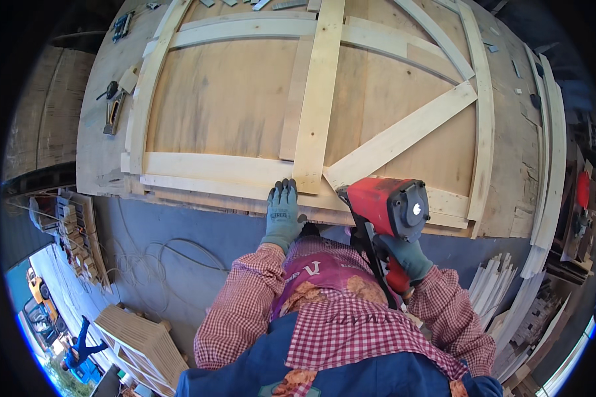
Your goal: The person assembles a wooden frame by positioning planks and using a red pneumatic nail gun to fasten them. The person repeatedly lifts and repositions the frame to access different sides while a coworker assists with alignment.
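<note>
My right hand (410,257), in a grey-green glove, grips the handle of a red and black nail gun (383,204). The gun's nose points at the frame's near rail, close to the foot of a slanted brace (404,135). Gloved as well, my left hand (283,215) lies with fingers stretched out on the near edge of the bottom rail (212,171). Its fingertips are beside the lower end of the upright middle board (318,99). These pale boards form a wooden frame on a large plywood-topped table (520,165).
A dark hand tool (114,114) and a small black object (110,90) lie at the table's left. A hose (172,264) loops across the floor. Wood strips (491,284) stand at right. A slatted wooden crate (142,344), a yellow forklift (38,288) and a person in blue (83,347) are at lower left.
</note>
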Demonstrator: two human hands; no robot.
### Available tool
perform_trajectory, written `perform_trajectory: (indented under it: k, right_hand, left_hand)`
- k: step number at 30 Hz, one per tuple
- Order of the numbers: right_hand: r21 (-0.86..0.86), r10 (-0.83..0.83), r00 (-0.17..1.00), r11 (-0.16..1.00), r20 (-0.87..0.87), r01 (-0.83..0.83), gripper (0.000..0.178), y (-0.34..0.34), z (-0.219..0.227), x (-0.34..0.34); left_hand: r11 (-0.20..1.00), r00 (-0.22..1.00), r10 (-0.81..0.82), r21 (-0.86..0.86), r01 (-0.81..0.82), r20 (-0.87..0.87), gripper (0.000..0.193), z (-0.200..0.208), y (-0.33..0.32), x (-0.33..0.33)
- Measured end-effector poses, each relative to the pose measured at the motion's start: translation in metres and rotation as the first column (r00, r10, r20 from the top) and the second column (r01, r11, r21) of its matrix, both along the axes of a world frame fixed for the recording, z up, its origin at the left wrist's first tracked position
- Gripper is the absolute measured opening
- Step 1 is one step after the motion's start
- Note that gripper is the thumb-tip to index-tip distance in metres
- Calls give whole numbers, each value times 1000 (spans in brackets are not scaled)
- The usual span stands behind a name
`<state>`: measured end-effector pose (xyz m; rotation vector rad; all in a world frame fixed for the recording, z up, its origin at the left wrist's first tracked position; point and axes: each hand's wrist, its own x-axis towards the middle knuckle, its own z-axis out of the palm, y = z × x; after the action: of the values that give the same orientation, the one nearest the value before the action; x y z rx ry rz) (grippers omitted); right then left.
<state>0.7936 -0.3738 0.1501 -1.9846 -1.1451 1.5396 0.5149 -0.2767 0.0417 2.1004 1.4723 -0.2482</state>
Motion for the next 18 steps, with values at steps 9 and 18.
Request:
perform_trajectory:
  k: [9,18]
  right_hand:
    - [-27,-612,787,791,-82,612,9,-47,67,110]
    - [243,-887,460,453,31,857,15,-78,20,398]
  left_hand:
    - [988,988,18,151,-41,151,87,-18,-7,-5]
    - [937,935,336,58,-344,110,85,-16,-22,20]
